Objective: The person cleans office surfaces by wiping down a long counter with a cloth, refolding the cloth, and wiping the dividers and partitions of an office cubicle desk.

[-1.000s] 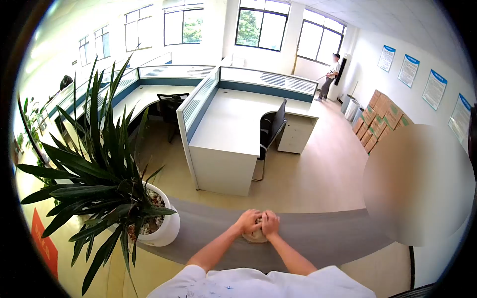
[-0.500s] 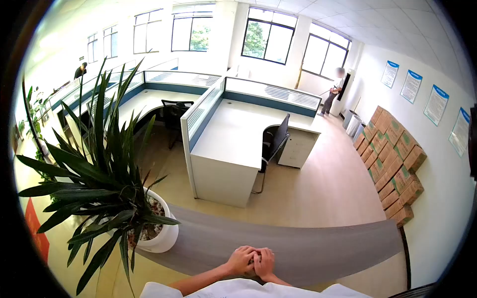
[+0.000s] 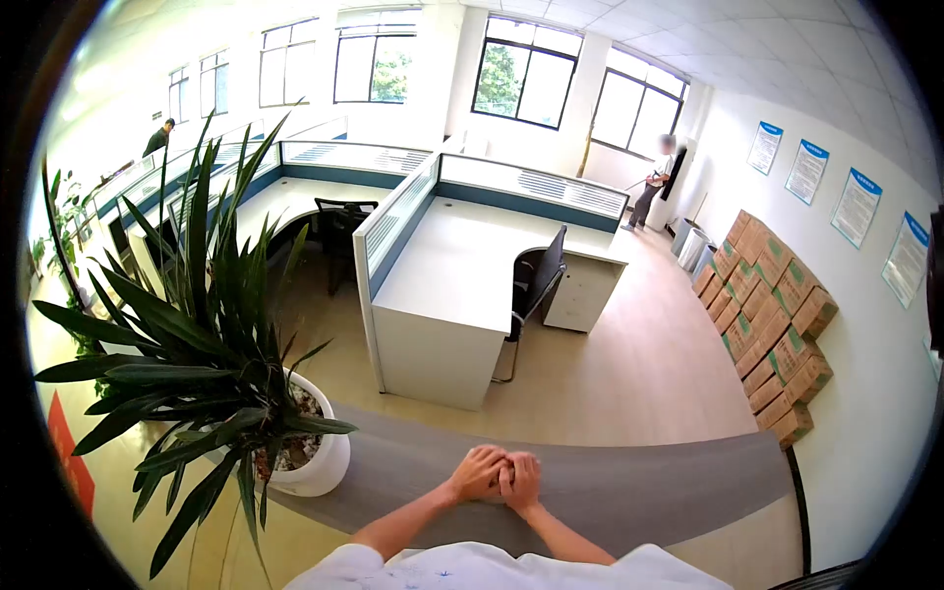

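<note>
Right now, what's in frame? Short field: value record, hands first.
Left hand: the left hand meets the right hand
Hold: hidden by the hands; cannot tell what, if anything, is between them
Surface: hands over a curved grey counter
Counter's left end: long-leaved plant in a white pot
Beyond counter: white corner desk, black office chair tucked at it
Right wall: stacked cardboard cartons, blue-headed notices
People: standing person far right; dark-clothed person far left

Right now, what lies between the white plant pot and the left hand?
In the head view, only grey countertop lies between the white plant pot and the left hand.
</note>
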Demonstrator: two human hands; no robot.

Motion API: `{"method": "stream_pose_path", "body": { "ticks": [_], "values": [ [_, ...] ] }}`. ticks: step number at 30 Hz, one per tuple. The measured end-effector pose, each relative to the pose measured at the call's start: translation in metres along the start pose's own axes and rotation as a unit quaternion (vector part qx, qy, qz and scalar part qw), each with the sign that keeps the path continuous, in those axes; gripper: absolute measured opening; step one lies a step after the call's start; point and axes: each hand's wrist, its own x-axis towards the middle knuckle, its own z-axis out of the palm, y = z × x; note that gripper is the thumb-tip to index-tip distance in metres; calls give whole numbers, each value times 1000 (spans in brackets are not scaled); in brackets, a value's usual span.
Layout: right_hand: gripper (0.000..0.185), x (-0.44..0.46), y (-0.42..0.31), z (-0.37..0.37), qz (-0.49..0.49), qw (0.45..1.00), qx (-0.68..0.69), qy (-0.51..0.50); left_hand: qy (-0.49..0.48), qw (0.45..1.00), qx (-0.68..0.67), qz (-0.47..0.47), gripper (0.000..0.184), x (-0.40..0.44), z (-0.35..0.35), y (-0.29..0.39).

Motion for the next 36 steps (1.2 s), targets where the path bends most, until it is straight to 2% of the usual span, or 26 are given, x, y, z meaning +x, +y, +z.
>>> {"method": "stream_pose_path", "body": {
  "ticks": [1, 4, 7, 10, 12, 16, 19, 22, 25, 27, 29, 32, 33, 36],
  "values": [
    [28, -13, -7, -10, 3, 1000, 8, -24, -44, 998, -35, -34, 42, -16, 2, 10],
    [28, -40, -49, -45, 59, 996, 11, -61, -47, 994, -69, -75, 42, -29, -19, 59],
    [25, -56, -51, -39, 139, 988, 13, -69, -13, 989, 3, -148, 43, -34, -19, 101],
    [18, -44, -47, -22, 178, 981, 62, -39, 4, 973, -50, -225, 41, -39, 0, 88],
    [18, -34, -1, 13, 204, 972, 112, -36, -4, 972, -81, -221, 38, -30, 11, 57],
    [24, 30, 26, 35, 197, 975, 100, 24, -5, 977, -81, -196, 35, 23, 15, 3],
    [30, 56, 34, 44, 275, 953, 115, 61, -19, 967, -105, -231, 36, 44, 26, -23],
    [34, 39, 41, 44, 232, 969, 75, 38, -78, 971, -55, -220, 35, 44, 16, -16],
    [33, 9, 20, 22, 260, 959, 102, -51, -85, 967, -64, -232, 36, 19, 10, 14],
    [33, -26, 7, 12, 207, 973, 89, -53, -47, 973, -49, -219, 35, -9, 8, 44],
    [31, -47, -30, -14, 147, 979, 139, -40, -59, 977, -20, -206, 34, -31, -14, 80],
    [26, -71, -53, -29, 62, 996, 43, -37, 31, 997, -60, -45, 33, -37, -28, 81],
    [24, -71, -51, -30, 76, 994, 46, -62, 17, 997, -62, -38, 32, -39, -21, 74],
    [26, -45, -21, -6, 99, 990, 90, -37, -74, 984, -84, -136, 34, -20, -7, 44]
  ]
}}
